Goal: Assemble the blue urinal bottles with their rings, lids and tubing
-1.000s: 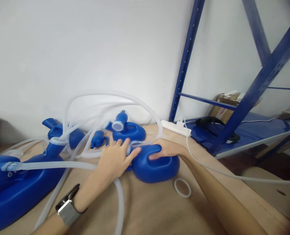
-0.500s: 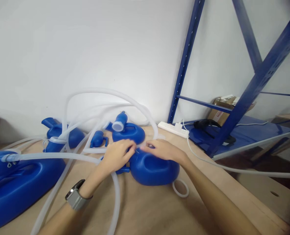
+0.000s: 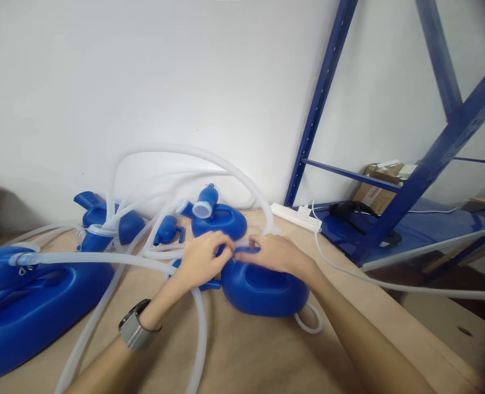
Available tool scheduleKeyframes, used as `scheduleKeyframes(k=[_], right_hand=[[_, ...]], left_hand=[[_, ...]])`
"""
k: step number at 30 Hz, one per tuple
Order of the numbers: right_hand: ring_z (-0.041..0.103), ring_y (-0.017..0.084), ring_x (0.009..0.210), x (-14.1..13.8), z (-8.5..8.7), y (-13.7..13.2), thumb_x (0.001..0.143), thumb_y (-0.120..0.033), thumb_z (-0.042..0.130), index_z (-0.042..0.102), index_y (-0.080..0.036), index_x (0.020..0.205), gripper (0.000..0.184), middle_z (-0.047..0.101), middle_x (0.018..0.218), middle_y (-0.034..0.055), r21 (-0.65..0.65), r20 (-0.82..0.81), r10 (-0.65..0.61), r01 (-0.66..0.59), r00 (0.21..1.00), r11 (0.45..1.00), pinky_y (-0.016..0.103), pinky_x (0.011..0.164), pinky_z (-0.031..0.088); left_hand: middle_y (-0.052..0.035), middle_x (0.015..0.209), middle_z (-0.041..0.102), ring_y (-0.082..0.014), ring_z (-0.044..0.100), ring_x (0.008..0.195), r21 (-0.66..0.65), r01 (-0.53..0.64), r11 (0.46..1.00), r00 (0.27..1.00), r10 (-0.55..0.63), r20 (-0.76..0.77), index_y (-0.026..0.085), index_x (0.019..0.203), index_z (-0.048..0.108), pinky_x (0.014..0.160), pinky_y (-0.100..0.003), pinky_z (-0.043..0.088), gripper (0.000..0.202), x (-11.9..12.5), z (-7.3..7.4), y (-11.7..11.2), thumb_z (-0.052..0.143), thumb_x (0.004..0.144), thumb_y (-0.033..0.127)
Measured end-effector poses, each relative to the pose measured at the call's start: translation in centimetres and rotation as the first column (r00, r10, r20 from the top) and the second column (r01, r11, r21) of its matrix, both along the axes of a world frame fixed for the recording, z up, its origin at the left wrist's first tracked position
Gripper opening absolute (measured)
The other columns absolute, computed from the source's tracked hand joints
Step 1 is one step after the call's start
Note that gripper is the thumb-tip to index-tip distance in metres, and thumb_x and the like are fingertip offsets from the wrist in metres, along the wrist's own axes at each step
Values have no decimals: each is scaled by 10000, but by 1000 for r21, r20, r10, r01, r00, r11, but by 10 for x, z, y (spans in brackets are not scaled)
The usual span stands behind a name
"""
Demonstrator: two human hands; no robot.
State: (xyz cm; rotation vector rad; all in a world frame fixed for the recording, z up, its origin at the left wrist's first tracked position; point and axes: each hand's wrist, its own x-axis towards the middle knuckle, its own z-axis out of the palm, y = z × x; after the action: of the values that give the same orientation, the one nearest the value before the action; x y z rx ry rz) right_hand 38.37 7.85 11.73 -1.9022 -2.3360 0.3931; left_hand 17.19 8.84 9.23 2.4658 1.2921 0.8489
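Observation:
A blue plastic jug with a moulded handle hollow lies on the table, its far end covered by both hands. My left hand, a watch on its wrist, has thumb and fingers pinched together at the jug's upper left end; what is between them is hidden. My right hand bends over the top of the jug, thumb towards the left thumb and fingers curled around the far side. Just behind the right fingers, a thick translucent hose comes down in an arc. A white ring lies by the jug's right side.
A larger blue jug with a hose is at left. Behind my hands are another blue jug, a small blue bottle and a blue fitting. A power strip lies near the blue rack.
The whole view has shifted a little, so things appear further right. Both hands stay at the jug's far end, with fingertips moved slightly; the jug has turned a little.

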Motion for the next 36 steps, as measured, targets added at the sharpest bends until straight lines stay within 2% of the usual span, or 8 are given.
scheduleKeyframes(k=[5, 16, 22, 26, 29, 31, 33, 36], right_hand=[[734, 356, 967, -2, -1, 0, 855, -832, 505, 666, -245, 950, 616, 796, 1028, 104, 3, -3, -24, 24, 1000, 1000, 367, 755, 428], [707, 313, 948, 1, -8, 4, 809, -844, 572, 628, -261, 974, 608, 769, 1026, 74, -56, -96, -43, 38, 994, 998, 352, 762, 430], [701, 305, 944, 3, -7, 6, 799, -850, 580, 619, -259, 946, 610, 768, 1005, 64, -81, -129, -65, 55, 990, 995, 347, 759, 435], [694, 289, 912, 7, -7, 10, 792, -847, 597, 622, -252, 931, 611, 762, 971, 54, -86, -154, -78, 65, 985, 994, 343, 747, 437], [687, 280, 900, 13, -9, 15, 800, -857, 573, 627, -241, 874, 622, 766, 962, 50, -44, -160, -95, 89, 983, 995, 337, 738, 436], [686, 278, 889, 18, -10, 20, 797, -867, 561, 634, -238, 872, 638, 766, 934, 49, -26, -151, -125, 122, 981, 992, 335, 734, 441], [692, 278, 880, 23, -11, 25, 803, -862, 562, 647, -236, 898, 639, 766, 910, 47, -23, -154, -146, 144, 977, 989, 337, 741, 451], [714, 294, 910, 33, -13, 33, 813, -852, 566, 682, -238, 1003, 653, 781, 976, 62, -40, -169, -168, 164, 971, 986, 353, 771, 482]], left_hand=[[39, 980, 786, -228, 697, 972, -6, -55, 998, 998, 55, 31, 276, 906, 719, 801, -337, 430, 124, 2, -3, -2, 642, 907, 373], [23, 870, 760, -226, 700, 872, 0, -168, 986, 978, 167, 128, 261, 957, 680, 739, -327, 431, 128, 9, -11, -2, 583, 884, 221], [2, 1021, 784, -246, 723, 984, 14, -84, 996, 993, 82, 90, 267, 995, 697, 845, -338, 509, 121, 5, -3, -2, 627, 932, 343], [-87, 1318, 722, -284, 673, 1231, -44, -55, 998, 989, 61, 136, 231, 1332, 617, 1034, -396, 525, 444, -16, 8, 4, 560, 996, 517], [-179, 1607, 486, -354, 447, 1500, -1, -71, 997, 997, 71, 27, 202, 1588, 374, 1192, -507, 417, 832, -41, 7, -1, 654, 914, 602], [-226, 1739, 204, -445, 141, 1613, 126, -71, 990, 978, 94, -187, 196, 1662, 242, 1275, -636, 202, 1186, -59, -3, -13, 859, 717, 562], [-221, 1761, 9, -498, -34, 1607, 147, -63, 987, 902, 120, -414, 241, 1682, 213, 1258, -719, 58, 1349, -77, -20, -30, 954, 571, 433], [-195, 1756, -28, -493, -13, 1601, -107, -84, 991, 762, -5, -648, 299, 1697, 149, 1256, -708, 128, 1414, -106, -46, -53, 940, 525, 316]])
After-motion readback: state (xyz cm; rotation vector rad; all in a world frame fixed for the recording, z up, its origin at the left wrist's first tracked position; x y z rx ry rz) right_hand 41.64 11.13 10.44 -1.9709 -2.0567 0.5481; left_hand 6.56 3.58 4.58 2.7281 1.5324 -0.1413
